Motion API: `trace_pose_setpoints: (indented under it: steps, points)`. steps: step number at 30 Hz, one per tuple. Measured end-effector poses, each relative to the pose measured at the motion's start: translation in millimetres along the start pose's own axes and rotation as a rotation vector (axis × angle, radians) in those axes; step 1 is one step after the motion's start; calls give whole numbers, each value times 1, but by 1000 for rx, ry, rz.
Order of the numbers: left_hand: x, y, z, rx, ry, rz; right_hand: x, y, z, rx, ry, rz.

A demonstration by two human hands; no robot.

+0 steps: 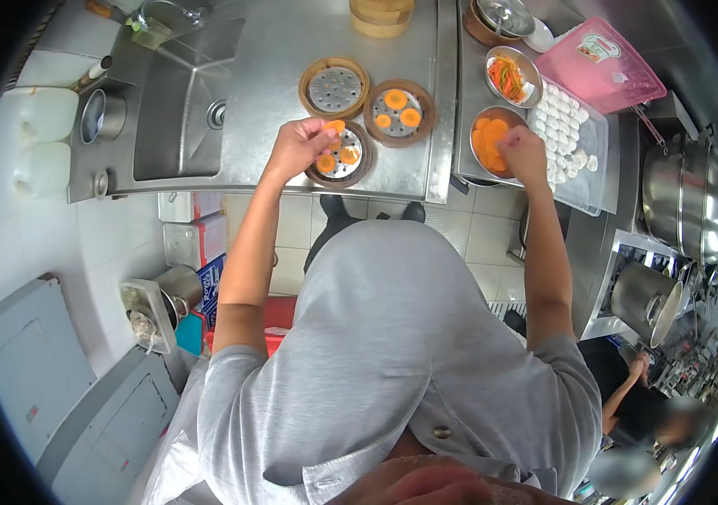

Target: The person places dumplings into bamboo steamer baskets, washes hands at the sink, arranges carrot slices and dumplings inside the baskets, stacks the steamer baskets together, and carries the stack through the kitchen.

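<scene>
My left hand [301, 148] pinches an orange carrot slice [335, 126] over the edge of the nearest bamboo steamer [362, 172]. More carrot slices [349, 155] lie on that steamer's perforated metal liner, partly hidden by my fingers. Just right of it, another bamboo steamer [430, 112] holds 3 carrot slices. A third bamboo steamer [334, 89] behind them shows its bare perforated liner. My right hand [524, 155] reaches into a metal bowl [477, 150] of carrot slices, fingertips closed on a slice at the bowl's right side.
A bowl of shredded vegetables [506, 78] stands behind the carrot bowl. Several white rounded pieces [558, 126] fill a clear tray beside a pink lid [603, 63]. Stacked steamers [381, 17] stand at the back; a sink [182, 109] is left. Other people [628, 412] appear at lower right.
</scene>
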State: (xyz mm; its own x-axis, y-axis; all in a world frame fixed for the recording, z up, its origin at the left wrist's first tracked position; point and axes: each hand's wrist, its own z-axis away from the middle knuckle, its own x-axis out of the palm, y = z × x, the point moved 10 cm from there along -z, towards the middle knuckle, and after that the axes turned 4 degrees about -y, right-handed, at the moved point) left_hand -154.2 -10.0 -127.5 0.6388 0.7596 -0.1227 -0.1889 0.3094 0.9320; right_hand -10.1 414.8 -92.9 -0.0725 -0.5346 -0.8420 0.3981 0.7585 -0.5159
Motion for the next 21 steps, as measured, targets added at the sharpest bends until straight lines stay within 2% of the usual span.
trace_pose_setpoints:
  steps: [2,3,5,6,8,11,14,18,21]
  points:
    - [-2,21,10,126,85,-52,-18,-10,5,-4,122,-165]
    - [-3,30,17,154,113,-156,-20,-12,4,43,106,-273]
    - [-6,60,30,209,167,-366,-10,-31,-7,-60,53,-521]
    - [-10,55,29,173,161,-347,-6,-42,-13,-111,26,-644]
    - [-21,42,23,103,148,-310,17,-82,-28,-142,-45,-602]
    - [-43,47,10,191,198,-514,66,-153,-60,-256,-79,-516]
    - [-57,61,-4,231,237,-744,133,-202,-102,-260,-114,-432]
    - [-72,47,-39,176,299,-749,170,-272,-118,-297,-112,-235]
    - [-71,33,-62,128,275,-835,182,-296,-117,-547,105,72]
